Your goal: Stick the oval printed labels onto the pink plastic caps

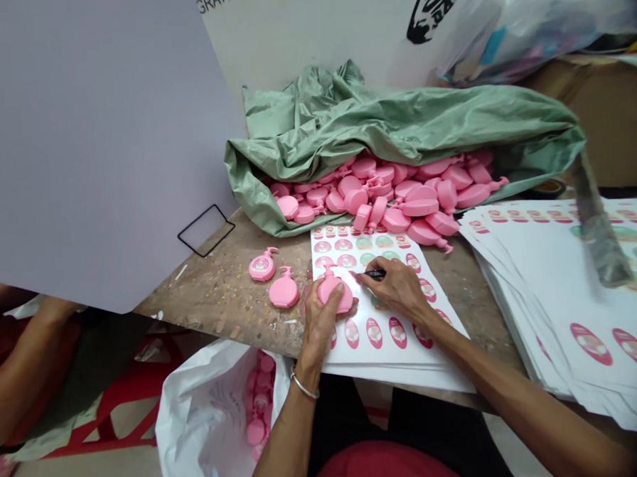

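Note:
My left hand (320, 317) is wrapped round a pink toy bottle (334, 294) with a pump top, held over a sheet of stickers (389, 366). Just right of it, my right hand (398, 285) grips a black tool (375, 273), its tip pointing left toward the bottle. Whether a sticker is on its fingertips is too small to tell. Two more pink bottles stand or lie left of my left hand: a plain one (283, 291) and one with a round label (262, 267). The sheet carries round and oval pink and green stickers.
A green sack (408, 123) spills many pink bottles at the back. Stacked sticker sheets (545, 291) lie at the right. Below the table's left edge hangs or stands a white bag (199, 408) holding pink bottles. A grey panel (99, 136) and another person's arm (25, 353) are at the left.

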`<move>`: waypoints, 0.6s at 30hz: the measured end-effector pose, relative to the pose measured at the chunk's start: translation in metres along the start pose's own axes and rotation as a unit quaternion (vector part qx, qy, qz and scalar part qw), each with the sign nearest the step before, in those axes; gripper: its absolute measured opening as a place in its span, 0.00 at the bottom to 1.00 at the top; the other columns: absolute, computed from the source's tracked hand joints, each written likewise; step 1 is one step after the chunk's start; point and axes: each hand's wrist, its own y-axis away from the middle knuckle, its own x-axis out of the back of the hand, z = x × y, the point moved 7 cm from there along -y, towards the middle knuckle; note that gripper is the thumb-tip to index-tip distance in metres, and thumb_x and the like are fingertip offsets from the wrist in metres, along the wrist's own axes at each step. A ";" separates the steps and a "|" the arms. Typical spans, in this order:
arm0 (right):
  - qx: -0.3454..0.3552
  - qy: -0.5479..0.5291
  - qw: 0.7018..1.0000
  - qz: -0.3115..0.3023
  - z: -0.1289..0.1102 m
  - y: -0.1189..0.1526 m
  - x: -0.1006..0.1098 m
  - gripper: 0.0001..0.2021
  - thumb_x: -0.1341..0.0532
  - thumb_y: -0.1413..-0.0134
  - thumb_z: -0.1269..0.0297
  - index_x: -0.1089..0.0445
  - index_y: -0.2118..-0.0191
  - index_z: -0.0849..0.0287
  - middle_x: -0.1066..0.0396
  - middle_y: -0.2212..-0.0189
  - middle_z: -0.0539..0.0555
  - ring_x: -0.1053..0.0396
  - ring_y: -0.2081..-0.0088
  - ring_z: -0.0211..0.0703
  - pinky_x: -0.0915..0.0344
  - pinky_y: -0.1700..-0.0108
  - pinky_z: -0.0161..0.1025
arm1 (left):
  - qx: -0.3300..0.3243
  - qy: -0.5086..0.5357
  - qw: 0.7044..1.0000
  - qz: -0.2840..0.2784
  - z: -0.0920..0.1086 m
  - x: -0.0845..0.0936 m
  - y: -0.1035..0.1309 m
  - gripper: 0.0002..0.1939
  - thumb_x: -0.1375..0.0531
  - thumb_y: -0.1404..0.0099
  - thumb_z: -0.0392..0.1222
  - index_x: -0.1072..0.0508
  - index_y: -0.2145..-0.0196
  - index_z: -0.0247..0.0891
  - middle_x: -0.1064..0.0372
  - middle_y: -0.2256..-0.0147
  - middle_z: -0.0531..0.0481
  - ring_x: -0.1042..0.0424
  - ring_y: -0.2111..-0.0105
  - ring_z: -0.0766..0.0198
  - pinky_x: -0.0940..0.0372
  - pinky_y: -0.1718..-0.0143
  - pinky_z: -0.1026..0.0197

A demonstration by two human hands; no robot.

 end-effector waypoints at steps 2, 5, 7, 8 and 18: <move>-0.022 -0.070 0.997 -0.009 -0.001 -0.002 0.003 0.15 0.38 0.52 0.48 0.30 0.71 0.56 0.28 0.74 0.51 0.33 0.71 0.42 0.40 0.67 0.39 | -0.006 0.004 1.000 0.006 0.002 0.000 0.000 0.28 0.32 0.45 0.52 0.33 0.52 0.34 0.32 0.57 0.42 0.24 0.67 0.59 0.25 0.66 0.54; -0.018 -0.179 0.984 0.013 -0.007 -0.004 0.020 0.17 0.36 0.53 0.47 0.30 0.72 0.57 0.28 0.74 0.51 0.34 0.72 0.40 0.39 0.68 0.38 | -0.007 0.026 1.000 0.014 0.006 0.001 0.003 0.26 0.35 0.43 0.56 0.32 0.55 0.35 0.31 0.61 0.45 0.24 0.67 0.60 0.25 0.65 0.55; -0.003 -0.248 0.969 0.005 -0.016 -0.001 0.031 0.17 0.35 0.53 0.47 0.29 0.71 0.58 0.29 0.75 0.50 0.35 0.74 0.38 0.39 0.71 0.36 | 0.001 0.057 0.998 0.012 0.010 0.001 0.006 0.27 0.39 0.40 0.60 0.32 0.53 0.36 0.31 0.62 0.46 0.24 0.68 0.61 0.25 0.66 0.56; 0.005 -0.271 0.963 -0.012 -0.021 0.002 0.034 0.17 0.35 0.53 0.47 0.27 0.70 0.58 0.29 0.75 0.50 0.35 0.74 0.37 0.39 0.71 0.36 | 0.010 0.076 0.997 0.007 0.012 -0.001 0.008 0.28 0.41 0.39 0.62 0.33 0.52 0.37 0.30 0.62 0.45 0.24 0.68 0.60 0.25 0.66 0.56; 0.040 -0.312 0.947 -0.069 -0.055 0.030 0.036 0.16 0.34 0.52 0.51 0.21 0.63 0.57 0.22 0.65 0.54 0.27 0.66 0.44 0.33 0.67 0.38 | 0.046 0.123 0.991 -0.033 0.031 -0.017 0.022 0.28 0.52 0.32 0.62 0.29 0.53 0.34 0.24 0.61 0.41 0.22 0.64 0.54 0.25 0.66 0.52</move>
